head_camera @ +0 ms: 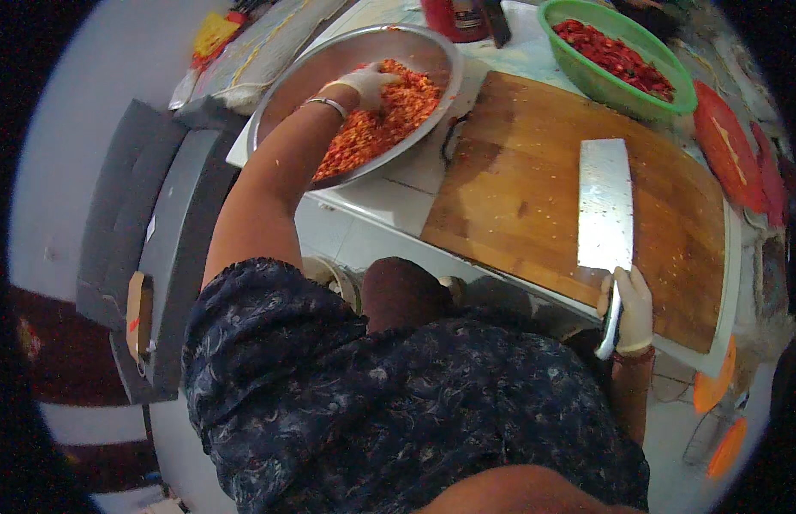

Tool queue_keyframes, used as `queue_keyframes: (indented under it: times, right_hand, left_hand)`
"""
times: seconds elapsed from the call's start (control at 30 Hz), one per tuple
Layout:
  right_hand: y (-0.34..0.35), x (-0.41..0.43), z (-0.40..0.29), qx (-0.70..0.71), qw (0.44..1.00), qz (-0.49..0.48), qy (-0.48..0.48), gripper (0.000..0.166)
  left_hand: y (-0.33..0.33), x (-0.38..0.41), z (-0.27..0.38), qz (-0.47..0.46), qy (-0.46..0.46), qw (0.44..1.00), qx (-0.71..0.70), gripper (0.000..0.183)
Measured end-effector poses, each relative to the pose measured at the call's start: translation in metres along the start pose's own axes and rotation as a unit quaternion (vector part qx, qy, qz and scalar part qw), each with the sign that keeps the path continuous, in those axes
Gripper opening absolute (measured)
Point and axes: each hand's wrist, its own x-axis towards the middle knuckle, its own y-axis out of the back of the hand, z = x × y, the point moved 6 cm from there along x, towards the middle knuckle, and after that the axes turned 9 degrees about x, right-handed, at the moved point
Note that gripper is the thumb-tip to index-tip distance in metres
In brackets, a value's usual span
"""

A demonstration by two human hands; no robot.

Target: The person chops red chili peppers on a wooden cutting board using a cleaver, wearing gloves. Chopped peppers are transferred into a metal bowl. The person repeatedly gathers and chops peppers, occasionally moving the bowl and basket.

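My left hand (367,87), in a pale glove, reaches into a wide stainless steel bowl (430,45) and touches the chopped red chili (398,128) inside. Its fingertips are partly hidden by the chili, so whether they grip any is unclear. At the right, my gloved right hand (631,308) is closed around the handle of a cleaver (605,205). The cleaver's broad blade, speckled with bits, points away from me over a wooden cutting board (513,186). Small pale scraps are scattered on the board.
Behind the board stands a green plastic basin (629,106) of red chilies (613,58). A red container (456,19) is at the table's back edge. Red plastic pieces (729,148) lie right of the board. A grey box-like object (179,212) stands left of the table. Below sits a bucket (334,276).
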Motion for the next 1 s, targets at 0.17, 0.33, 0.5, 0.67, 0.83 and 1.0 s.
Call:
queue_keyframes:
  times: [0.17,0.33,0.5,0.67,0.83,1.0]
  right_hand:
    - [0.0,0.0,-0.002,0.013,1.0,-0.016,0.003,0.018]
    - [0.003,0.003,-0.003,0.067,0.996,-0.053,-0.026,0.018]
    - [0.036,-0.011,-0.049,-0.13,0.988,0.023,0.075,0.034]
    - [0.093,-0.017,-0.089,-0.467,0.845,0.134,0.224,0.04]
    - [0.151,-0.007,-0.09,-0.634,0.716,0.18,0.228,0.048]
    - [0.188,0.0,-0.08,-0.678,0.678,0.229,0.169,0.049]
  left_hand:
    - [0.006,0.002,-0.041,-0.007,0.001,1.0,-0.026,0.055]
    - [-0.018,0.0,-0.098,-0.128,-0.028,0.987,-0.092,0.066]
    - [0.044,-0.017,-0.09,-0.079,0.145,0.982,-0.091,0.042]
    - [0.064,-0.024,-0.083,-0.007,0.19,0.977,-0.097,0.036]
    - [0.03,-0.026,-0.081,0.034,0.124,0.968,-0.215,0.04]
    - [0.05,-0.03,-0.066,0.011,0.262,0.961,-0.091,0.037]
